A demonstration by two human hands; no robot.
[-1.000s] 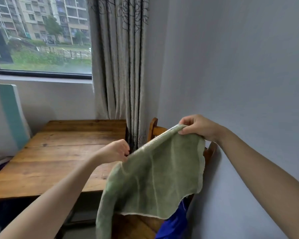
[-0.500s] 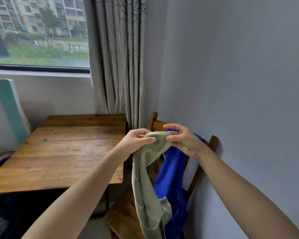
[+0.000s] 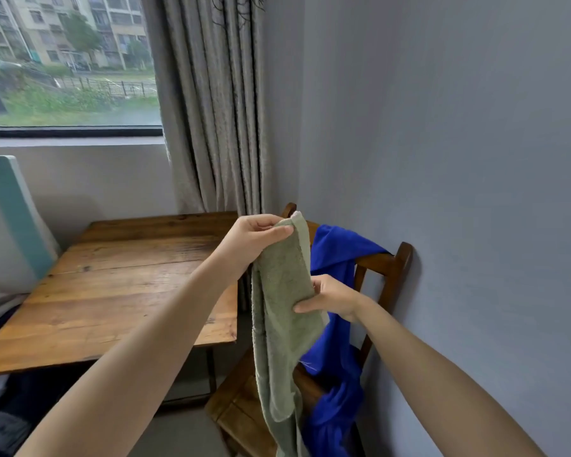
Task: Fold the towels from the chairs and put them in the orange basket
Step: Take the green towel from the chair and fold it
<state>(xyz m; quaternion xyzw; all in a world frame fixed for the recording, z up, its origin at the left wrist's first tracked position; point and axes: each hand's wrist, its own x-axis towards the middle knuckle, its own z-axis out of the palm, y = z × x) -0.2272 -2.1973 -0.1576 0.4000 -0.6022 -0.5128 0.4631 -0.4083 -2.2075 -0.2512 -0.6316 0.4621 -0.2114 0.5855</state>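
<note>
**Foreground.** Two bare forearms are seen entering from the lower edge, the left from the lower left and the right from the lower right.

**Towel in hand.** The green towel (image 3: 284, 328) is held up in front of the wooden chair (image 3: 401, 268), doubled lengthwise into a narrow hanging strip. Its top corner is pinched by the fingers (image 3: 279, 231) of the left hand (image 3: 253, 240), at about the height of the chair's top rail. Lower down, the right edge of the strip is grasped by the right hand (image 3: 335, 300), the thumb laid on the near face and the remaining fingers curled behind the cloth. The lower end of the strip hangs past the seat and is cut off by the frame.

**Chair.** A blue towel (image 3: 338, 351) is draped over the back rail and is bunched on the seat, partly hidden by the green strip. Contact between the two cloths appears likely but cannot be confirmed. The chair is set against the grey wall (image 3: 459, 143).

**Surroundings.** A plank tabletop (image 3: 112, 291) is shown to the left, its right edge just beside the chair. A teal-and-white panel (image 3: 12, 209) is propped at its far left. A patterned grey curtain (image 3: 218, 110) hangs behind the far right corner of the tabletop. Beyond it, apartment blocks, a fence and greenery are visible through the window (image 3: 66, 67).
</note>
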